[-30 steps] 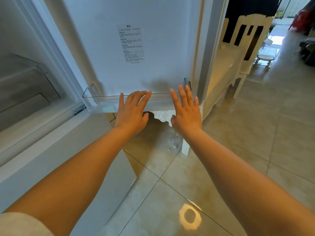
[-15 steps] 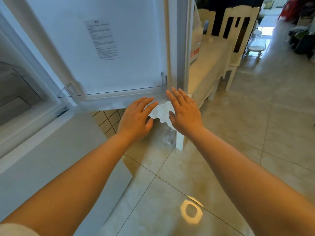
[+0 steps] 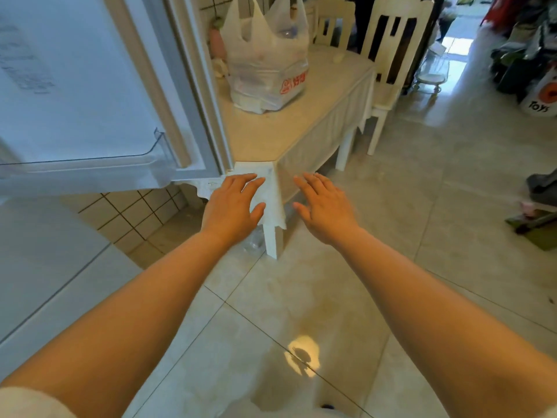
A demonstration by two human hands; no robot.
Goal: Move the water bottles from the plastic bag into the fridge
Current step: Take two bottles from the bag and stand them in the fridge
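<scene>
Both hands empty, fingers spread — left hand (image 3: 232, 206) and right hand (image 3: 324, 206) before the table (image 3: 271, 137) — plastic bag (image 3: 266, 61) on top.

"Toys" in black letters on white bag (image 3: 541, 96) at far right edge, below orange ring mark. Red logo with red characters on plastic bag (image 3: 268, 58) standing on tabletop (image 3: 271, 131), characters too small to read. Printed label (image 3: 25, 67) on inside of fridge door (image 3: 75, 95), lines of text blurred, unreadable.
</scene>
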